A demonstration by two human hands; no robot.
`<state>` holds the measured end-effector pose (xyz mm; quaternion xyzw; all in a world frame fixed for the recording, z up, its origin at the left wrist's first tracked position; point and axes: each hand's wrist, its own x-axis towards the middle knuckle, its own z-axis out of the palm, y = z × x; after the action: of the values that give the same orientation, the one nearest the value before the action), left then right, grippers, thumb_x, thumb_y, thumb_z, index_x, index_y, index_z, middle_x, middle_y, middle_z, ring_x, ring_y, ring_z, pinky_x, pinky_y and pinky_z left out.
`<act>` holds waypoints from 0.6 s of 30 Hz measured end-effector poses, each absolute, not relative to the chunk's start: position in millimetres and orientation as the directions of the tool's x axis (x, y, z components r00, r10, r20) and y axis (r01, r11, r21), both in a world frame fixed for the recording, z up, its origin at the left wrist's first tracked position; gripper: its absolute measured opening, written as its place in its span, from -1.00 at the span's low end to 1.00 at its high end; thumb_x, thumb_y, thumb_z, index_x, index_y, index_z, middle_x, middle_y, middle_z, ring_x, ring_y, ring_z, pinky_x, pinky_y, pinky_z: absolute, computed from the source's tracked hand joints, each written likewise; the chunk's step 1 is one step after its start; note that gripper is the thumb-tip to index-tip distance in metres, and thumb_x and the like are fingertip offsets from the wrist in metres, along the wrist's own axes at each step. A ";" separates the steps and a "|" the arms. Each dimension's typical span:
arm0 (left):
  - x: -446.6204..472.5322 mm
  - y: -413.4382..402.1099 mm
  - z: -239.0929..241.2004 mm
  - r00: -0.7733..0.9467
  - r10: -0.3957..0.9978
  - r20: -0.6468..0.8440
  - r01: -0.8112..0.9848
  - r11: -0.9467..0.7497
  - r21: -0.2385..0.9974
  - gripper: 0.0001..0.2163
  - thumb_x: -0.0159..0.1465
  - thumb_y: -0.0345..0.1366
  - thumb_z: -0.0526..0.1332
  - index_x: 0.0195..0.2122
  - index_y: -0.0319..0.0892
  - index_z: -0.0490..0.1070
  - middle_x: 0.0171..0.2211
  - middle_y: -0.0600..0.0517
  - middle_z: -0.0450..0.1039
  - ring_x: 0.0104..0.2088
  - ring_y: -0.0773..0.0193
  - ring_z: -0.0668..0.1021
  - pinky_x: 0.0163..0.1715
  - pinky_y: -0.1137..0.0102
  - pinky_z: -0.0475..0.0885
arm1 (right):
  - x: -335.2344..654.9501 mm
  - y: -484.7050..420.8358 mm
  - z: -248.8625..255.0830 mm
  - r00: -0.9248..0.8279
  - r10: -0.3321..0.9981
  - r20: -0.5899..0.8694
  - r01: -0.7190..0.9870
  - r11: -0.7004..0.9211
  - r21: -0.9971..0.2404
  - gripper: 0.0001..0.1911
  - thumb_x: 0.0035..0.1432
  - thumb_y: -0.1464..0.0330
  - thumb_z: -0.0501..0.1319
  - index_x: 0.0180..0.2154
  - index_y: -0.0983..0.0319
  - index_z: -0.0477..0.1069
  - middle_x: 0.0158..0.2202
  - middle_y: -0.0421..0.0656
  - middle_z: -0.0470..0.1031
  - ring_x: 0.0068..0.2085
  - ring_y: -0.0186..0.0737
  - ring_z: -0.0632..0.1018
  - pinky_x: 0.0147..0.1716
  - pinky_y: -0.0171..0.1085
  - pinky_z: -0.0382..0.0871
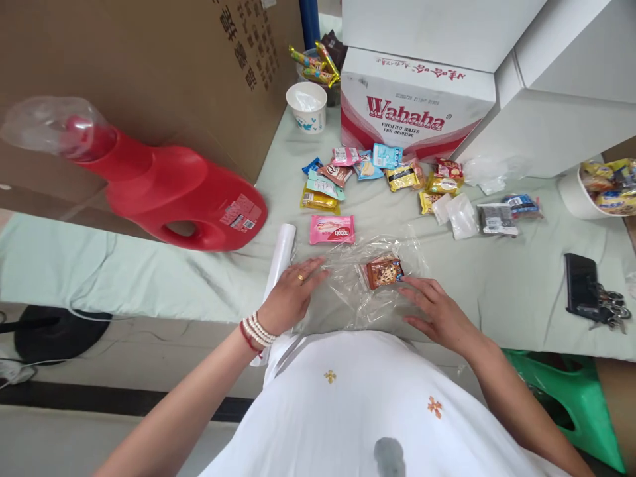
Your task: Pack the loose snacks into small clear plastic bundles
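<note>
A clear plastic sheet or bag (348,301) lies spread before me, with a brown snack packet (381,271) on or inside it; I cannot tell which. At its left edge, my left hand (291,295) reaches with fingers stretched out, over a white roll (281,255) that it partly hides. Fingers apart, my right hand (437,311) is at the sheet's right side, its index fingertip touching or nearly touching the packet's right end. Neither hand grips anything visible. Just beyond the sheet sits a pink wafer packet (332,229).
Several snack packets (335,175) lie before the Wahaba carton (417,103). A red jug (186,192) stands left, a paper cup (307,109) at the back. At right are a snack tub (571,192), a phone (581,285) and keys (613,308). A green stool (586,397) is below.
</note>
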<state>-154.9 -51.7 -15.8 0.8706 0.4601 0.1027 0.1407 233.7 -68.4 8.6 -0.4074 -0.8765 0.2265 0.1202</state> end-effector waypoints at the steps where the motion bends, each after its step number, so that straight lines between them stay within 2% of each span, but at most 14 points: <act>1: -151.3 -54.9 -10.4 0.537 0.838 0.100 0.786 -0.540 0.301 -0.29 0.22 -0.61 0.09 0.39 0.02 0.24 0.46 -0.13 0.13 0.40 -0.06 0.27 0.27 -0.09 0.28 | 240.2 -73.2 1.3 -0.607 0.794 0.042 0.691 0.553 -0.466 -0.37 0.35 0.30 0.26 0.38 0.08 0.17 0.37 0.05 0.24 0.26 0.09 0.36 0.15 0.10 0.45; 3: -137.9 -61.7 -0.6 0.569 0.793 0.220 0.773 -0.606 0.185 -0.27 0.25 -0.60 0.13 0.40 0.18 0.21 0.45 -0.02 0.15 0.41 -0.03 0.26 0.34 -0.10 0.16 | 246.0 -78.9 -14.1 -0.530 0.840 0.115 0.749 0.528 -0.400 -0.35 0.34 0.32 0.26 0.38 0.14 0.15 0.35 0.12 0.22 0.23 0.12 0.37 0.12 0.13 0.44; 6: -106.0 -67.7 5.3 0.749 0.555 0.362 0.585 -0.810 0.031 -0.36 0.36 -0.45 0.18 0.35 0.39 0.21 0.43 0.23 0.20 0.44 0.15 0.18 0.47 -0.05 -0.19 | 244.5 -77.7 -29.7 -0.470 0.860 0.201 0.800 0.511 -0.316 -0.59 0.35 0.37 0.23 0.20 0.19 0.37 0.23 0.14 0.34 0.09 0.08 0.43 0.02 0.10 0.45; 7: -94.4 -67.3 4.4 0.791 0.480 0.379 0.517 -0.856 0.005 -0.41 0.40 -0.40 0.17 0.35 0.40 0.21 0.42 0.29 0.20 0.46 0.19 0.14 0.48 -0.06 -0.32 | 243.8 -75.6 -31.2 -0.478 0.852 0.214 0.797 0.523 -0.303 -0.70 0.35 0.39 0.22 0.10 0.19 0.45 0.19 0.11 0.38 0.05 0.06 0.43 -0.01 0.07 0.45; 9: -73.4 -62.6 -0.3 0.837 0.393 0.380 0.423 -0.906 0.006 -0.46 0.44 -0.39 0.13 0.34 0.37 0.23 0.40 0.29 0.24 0.48 0.23 0.10 0.47 -0.09 -0.43 | 244.4 -71.1 -28.6 -0.513 0.824 0.240 0.763 0.566 -0.312 -0.83 0.35 0.44 0.21 -0.07 0.17 0.53 0.13 0.04 0.44 0.01 0.00 0.44 -0.03 0.00 0.45; 11: -57.3 -54.5 -5.9 0.867 0.342 0.362 0.352 -0.935 0.042 -0.46 0.44 -0.42 0.10 0.34 0.33 0.24 0.39 0.25 0.28 0.48 0.21 0.12 0.47 -0.11 -0.40 | 248.5 -67.3 -20.8 -0.538 0.799 0.269 0.715 0.602 -0.357 -0.85 0.34 0.45 0.22 -0.13 0.16 0.55 0.08 0.00 0.47 -0.02 -0.05 0.44 -0.07 -0.07 0.45; 15: -41.8 -38.3 -10.7 0.911 0.264 0.315 0.233 -0.963 0.134 -0.47 0.46 -0.44 0.05 0.37 0.24 0.22 0.41 0.16 0.24 0.47 0.20 0.17 0.49 -0.07 -0.21 | 261.6 -63.2 -2.6 -0.592 0.768 0.245 0.619 0.628 -0.471 -0.84 0.36 0.45 0.21 -0.11 0.16 0.55 -0.03 -0.04 0.55 -0.12 -0.15 0.46 -0.16 -0.18 0.45; 18: -47.6 -31.5 -10.0 0.922 0.313 0.229 0.265 -0.940 0.216 -0.47 0.47 -0.47 0.02 0.37 0.21 0.22 0.18 0.04 0.53 0.43 0.21 0.26 0.48 -0.08 -0.14 | 271.9 -63.5 7.1 -0.617 0.759 0.209 0.585 0.619 -0.524 -0.83 0.38 0.43 0.18 -0.10 0.15 0.54 -0.13 -0.08 0.61 -0.21 -0.19 0.49 -0.22 -0.20 0.45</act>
<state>-47.6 -31.5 -10.0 0.9761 0.1481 0.1308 0.0906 271.9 -63.5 7.1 -0.3839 -0.8749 0.2074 0.2102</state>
